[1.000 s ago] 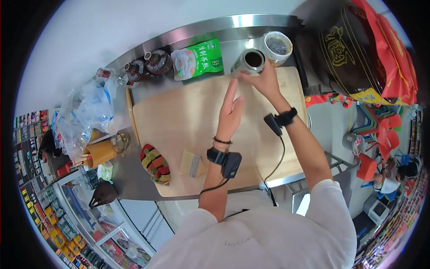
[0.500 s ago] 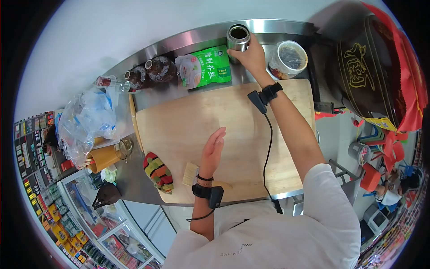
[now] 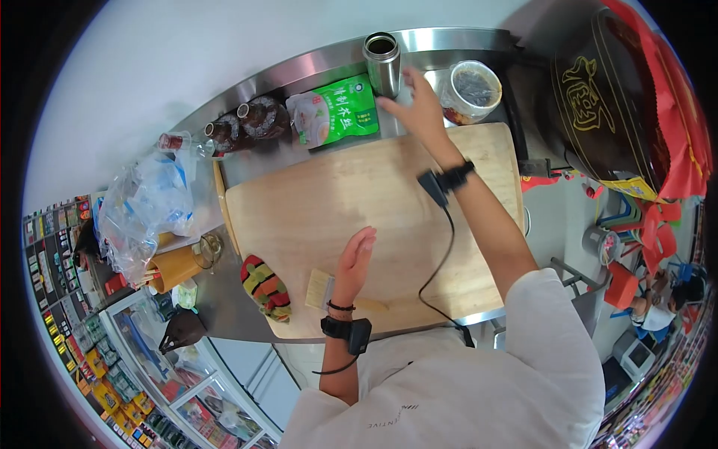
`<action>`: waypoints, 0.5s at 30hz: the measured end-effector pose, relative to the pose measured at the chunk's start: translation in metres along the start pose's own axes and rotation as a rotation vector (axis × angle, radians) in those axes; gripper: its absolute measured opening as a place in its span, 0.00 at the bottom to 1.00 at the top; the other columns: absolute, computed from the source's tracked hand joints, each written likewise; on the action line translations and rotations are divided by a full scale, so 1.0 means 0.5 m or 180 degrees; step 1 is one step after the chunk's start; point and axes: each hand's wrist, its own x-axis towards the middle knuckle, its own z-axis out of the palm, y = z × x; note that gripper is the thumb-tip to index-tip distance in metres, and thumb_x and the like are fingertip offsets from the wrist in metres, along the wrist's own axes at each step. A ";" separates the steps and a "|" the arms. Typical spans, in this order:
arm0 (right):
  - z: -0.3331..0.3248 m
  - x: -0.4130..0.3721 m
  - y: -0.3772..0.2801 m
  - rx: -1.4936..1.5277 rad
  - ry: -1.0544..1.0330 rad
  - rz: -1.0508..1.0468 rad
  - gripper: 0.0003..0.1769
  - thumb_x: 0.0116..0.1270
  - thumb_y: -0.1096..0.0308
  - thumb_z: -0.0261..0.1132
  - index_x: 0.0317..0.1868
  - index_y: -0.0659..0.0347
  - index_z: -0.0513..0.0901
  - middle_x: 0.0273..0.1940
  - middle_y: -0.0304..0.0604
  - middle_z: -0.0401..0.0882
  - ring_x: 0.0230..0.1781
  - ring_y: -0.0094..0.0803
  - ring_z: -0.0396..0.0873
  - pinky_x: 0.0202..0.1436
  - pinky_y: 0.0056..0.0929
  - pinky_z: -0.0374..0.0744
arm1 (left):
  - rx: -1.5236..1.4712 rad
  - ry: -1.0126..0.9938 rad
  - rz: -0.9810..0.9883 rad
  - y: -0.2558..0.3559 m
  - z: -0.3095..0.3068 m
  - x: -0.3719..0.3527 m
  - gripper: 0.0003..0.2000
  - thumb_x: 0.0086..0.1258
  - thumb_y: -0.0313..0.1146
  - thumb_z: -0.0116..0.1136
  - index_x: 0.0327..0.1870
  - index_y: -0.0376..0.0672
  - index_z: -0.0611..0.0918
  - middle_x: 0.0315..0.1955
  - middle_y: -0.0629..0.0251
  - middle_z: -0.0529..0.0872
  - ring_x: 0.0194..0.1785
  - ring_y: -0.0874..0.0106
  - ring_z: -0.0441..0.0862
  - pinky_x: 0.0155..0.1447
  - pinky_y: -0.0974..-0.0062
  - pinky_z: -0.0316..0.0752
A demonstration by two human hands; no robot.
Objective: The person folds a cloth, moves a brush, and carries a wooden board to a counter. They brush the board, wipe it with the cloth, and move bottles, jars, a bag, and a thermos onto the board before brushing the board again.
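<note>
My right hand [image 3: 416,111] is stretched toward the back of the steel counter, fingers spread, just right of an open steel cup [image 3: 382,54] that stands upright against the back rim. It no longer grips the cup. My left hand [image 3: 354,263] lies flat and empty on the large wooden board [image 3: 314,202], near its front edge, next to a wide pastry brush [image 3: 320,290]. A green food packet [image 3: 334,111] lies left of the cup.
A plastic tub with dark contents [image 3: 470,85] stands right of my right hand. Two dark jars [image 3: 250,121] and crumpled plastic bags [image 3: 143,206] sit at the back left. A striped cloth [image 3: 263,286] lies on the board's front left. A large dark red-trimmed bag [image 3: 613,90] fills the right.
My right hand carried the steel cup from the board's back edge to the counter's back rim, set it down and let go. My left hand drew back toward the board's front.
</note>
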 end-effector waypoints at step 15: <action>-0.219 -0.041 0.247 -0.0985 -0.0344 0.0618 0.55 0.39 0.43 0.79 0.65 0.64 0.69 0.46 0.55 0.84 0.50 0.47 0.81 0.59 0.39 0.73 | -0.0194 -0.0059 -0.0344 -0.019 0.000 -0.068 0.18 0.78 0.33 0.48 0.66 0.42 0.72 0.57 0.63 0.79 0.60 0.69 0.77 0.61 0.72 0.73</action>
